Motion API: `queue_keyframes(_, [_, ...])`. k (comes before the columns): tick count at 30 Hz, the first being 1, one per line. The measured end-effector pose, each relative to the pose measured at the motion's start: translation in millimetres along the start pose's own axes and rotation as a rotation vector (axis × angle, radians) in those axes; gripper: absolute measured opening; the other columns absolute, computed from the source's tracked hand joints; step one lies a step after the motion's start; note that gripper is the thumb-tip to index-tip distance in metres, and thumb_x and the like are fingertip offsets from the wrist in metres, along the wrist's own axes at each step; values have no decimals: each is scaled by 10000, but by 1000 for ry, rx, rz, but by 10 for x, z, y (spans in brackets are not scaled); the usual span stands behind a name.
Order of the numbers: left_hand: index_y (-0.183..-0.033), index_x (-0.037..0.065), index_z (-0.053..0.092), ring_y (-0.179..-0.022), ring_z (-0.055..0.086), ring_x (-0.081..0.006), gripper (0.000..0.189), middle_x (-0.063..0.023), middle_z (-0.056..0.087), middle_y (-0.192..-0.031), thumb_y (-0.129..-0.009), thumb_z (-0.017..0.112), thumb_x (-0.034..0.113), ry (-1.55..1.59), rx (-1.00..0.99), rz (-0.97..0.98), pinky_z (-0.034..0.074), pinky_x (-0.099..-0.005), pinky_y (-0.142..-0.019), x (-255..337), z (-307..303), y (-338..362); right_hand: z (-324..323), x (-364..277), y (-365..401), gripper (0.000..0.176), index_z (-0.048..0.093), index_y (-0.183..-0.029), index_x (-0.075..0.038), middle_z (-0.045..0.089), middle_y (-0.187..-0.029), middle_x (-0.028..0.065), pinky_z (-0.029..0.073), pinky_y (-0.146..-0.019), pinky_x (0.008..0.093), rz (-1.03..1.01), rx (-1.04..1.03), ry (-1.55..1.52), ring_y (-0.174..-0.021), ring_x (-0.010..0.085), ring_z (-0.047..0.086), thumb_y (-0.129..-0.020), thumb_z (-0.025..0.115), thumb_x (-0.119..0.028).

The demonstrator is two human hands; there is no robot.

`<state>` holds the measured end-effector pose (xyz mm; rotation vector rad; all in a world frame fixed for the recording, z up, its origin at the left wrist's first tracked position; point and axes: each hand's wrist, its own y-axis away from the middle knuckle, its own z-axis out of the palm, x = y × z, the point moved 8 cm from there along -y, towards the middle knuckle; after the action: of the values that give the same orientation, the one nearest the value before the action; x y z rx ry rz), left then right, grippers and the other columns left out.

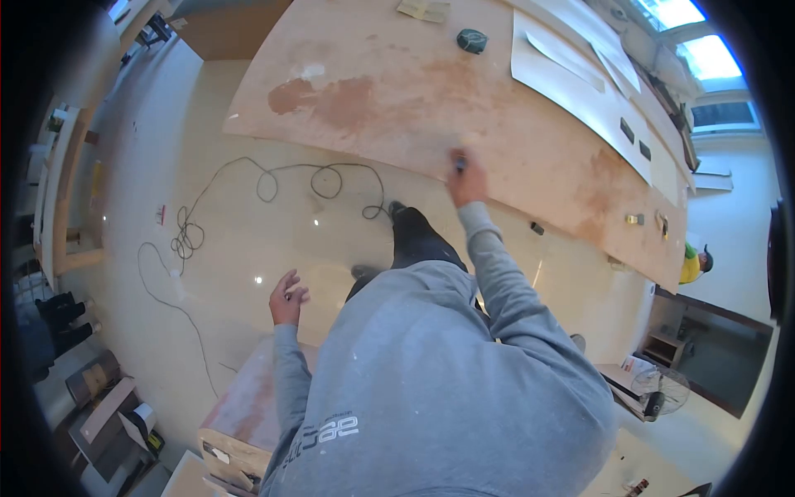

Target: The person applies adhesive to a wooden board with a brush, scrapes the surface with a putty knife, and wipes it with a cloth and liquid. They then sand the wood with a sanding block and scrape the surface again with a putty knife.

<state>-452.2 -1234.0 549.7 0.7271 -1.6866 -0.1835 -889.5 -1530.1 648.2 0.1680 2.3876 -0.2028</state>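
My right hand (466, 180) reaches over the near edge of a large board-topped table (381, 74), its fingers closed and blurred around a small dark thing (460, 164). What that thing is, I cannot tell. The tabletop below it is pinkish with darker reddish-brown patches. Low on the left, my left hand (288, 301) hangs in the air over the floor, fingers loosely bent and apart. A small dark spot shows between them.
A dark green roundish object (472, 41) and large white sheets (571, 83) lie on the table. A yellow tape measure (634, 219) sits near its right end. A long cable (327, 178) loops across the floor. A person (696, 263) is beyond the table. A fan (660, 393) stands at right.
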Motion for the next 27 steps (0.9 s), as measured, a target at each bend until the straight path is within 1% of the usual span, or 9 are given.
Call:
queue_keyframes(2, [-1346, 45, 650, -713, 639, -105, 382, -98, 707, -1092, -972, 696, 109, -23, 29, -152, 516, -254, -626, 63, -37, 181, -165, 262, 98, 238, 704, -1133, -140, 650, -1161, 248, 538, -853, 502, 124, 58, 335, -1074, 403, 653, -901, 693, -194])
queue_keyframes(4, [-1289, 40, 690, -613, 571, -73, 334, -48, 705, -984, -968, 719, 130, -174, 35, -138, 457, -241, -559, 367, 36, -94, 529, 109, 347, 270, 715, -1160, -153, 614, -1198, 284, 526, -904, 518, -59, -68, 593, -1124, 421, 626, -893, 672, -151])
queue_keyframes(9, [-1262, 70, 713, -642, 554, -107, 352, -34, 670, -849, -934, 760, 190, -434, 126, 483, 458, -285, -582, 2390, 719, -696, 1128, -1443, 210, 175, 694, -1062, -83, 687, -1047, 174, 531, -909, 431, -299, -635, -525, -1057, 383, 646, -893, 695, -38])
queue_keyframes(11, [-1267, 78, 711, -713, 585, -137, 379, -47, 675, -881, -908, 775, 182, -424, 87, 586, 482, -301, -629, 2954, 1102, -1096, 591, -1561, -298, 151, 687, -1068, -82, 693, -1043, 151, 532, -894, 411, -408, -432, -626, -1038, 353, 663, -917, 704, -77])
queue_keyframes(13, [-1273, 86, 708, -801, 624, -181, 413, -68, 696, -948, -873, 786, 153, -406, 36, 618, 515, -323, -686, 3325, 1500, -1457, 164, -1213, -847, 151, 691, -1079, -83, 712, -1063, 119, 536, -896, 384, -265, -421, -735, -1045, 275, 687, -929, 712, -89])
queue_keyframes(18, [-1310, 89, 677, -1107, 647, -346, 523, -141, 689, -1194, -808, 808, 150, -776, -351, 933, 531, -430, -950, 3809, 3023, -2191, -1137, 17, -2921, 120, 692, -1022, -42, 715, -973, 149, 540, -784, 344, -430, 246, -366, -841, 279, 691, -918, 746, -69])
queue_keyframes(23, [-1435, 160, 561, -1369, 490, -380, 677, -167, 529, -1474, -807, 812, 162, -936, -560, 922, 413, -463, -1153, 4396, 4735, -3030, -1309, 605, -4378, 169, 677, -1004, -45, 693, -820, 186, 543, -735, 374, -166, 74, -194, -739, 381, 649, -935, 756, -177])
queue_keyframes(26, [-1511, 216, 468, -1417, 435, -399, 813, -172, 431, -1562, -789, 839, 183, -1006, -556, 924, 360, -501, -1194, 5023, 5479, -3322, -891, 838, -4803, 176, 690, -1001, -66, 710, -863, 205, 549, -744, 414, -318, 198, -265, -802, 395, 688, -935, 748, -219])
queue_keyframes(27, [-1519, 222, 454, -1426, 424, -402, 844, -176, 422, -1566, -774, 849, 182, -1038, -502, 940, 358, -504, -1195, 5093, 5662, -3455, -552, 1036, -4896, 201, 708, -1022, -80, 716, -953, 227, 548, -768, 453, -122, -69, -119, -899, 406, 704, -928, 745, -253])
